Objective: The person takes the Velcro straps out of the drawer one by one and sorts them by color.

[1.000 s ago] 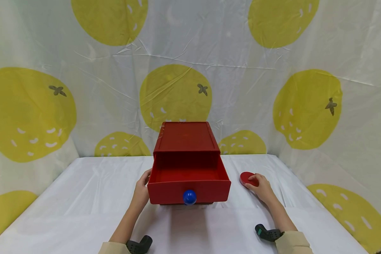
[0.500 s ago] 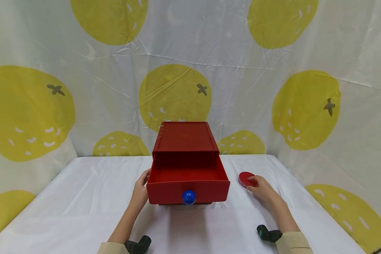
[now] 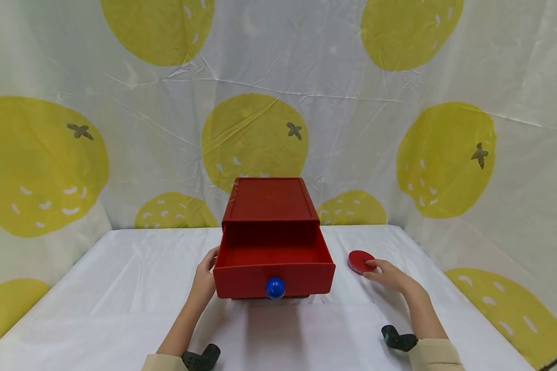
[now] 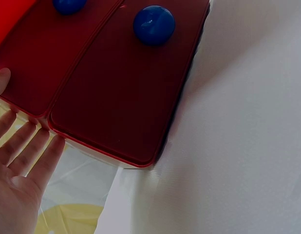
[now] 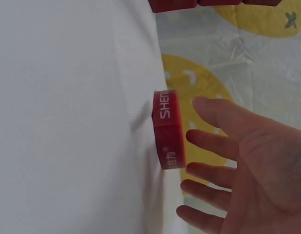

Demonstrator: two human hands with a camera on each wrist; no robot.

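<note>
A red drawer unit [image 3: 271, 198] stands in the middle of the table, its upper drawer [image 3: 274, 281] pulled out with nothing inside. Blue round knobs show on both drawer fronts in the left wrist view, one being the lower knob [image 4: 154, 25]. My left hand [image 3: 205, 278] rests straight fingers along the unit's left side, thumb by the upper drawer. To the right lies a flat, round red object [image 5: 168, 129] with white lettering round its side and a small dark spot on top. Beside it is my right hand [image 3: 392, 278], fingers loosely bent, with a gap to it in the right wrist view.
A white cloth [image 3: 97, 293] covers the table. Behind and at both sides hangs a pale curtain [image 3: 343, 129] printed with large yellow fruit. Each wrist wears a black device, such as the right one [image 3: 398, 338].
My right fingers have slipped back from the top of the round red object, and the wrist has shifted right. The object, the drawer unit and my left hand stay in place.
</note>
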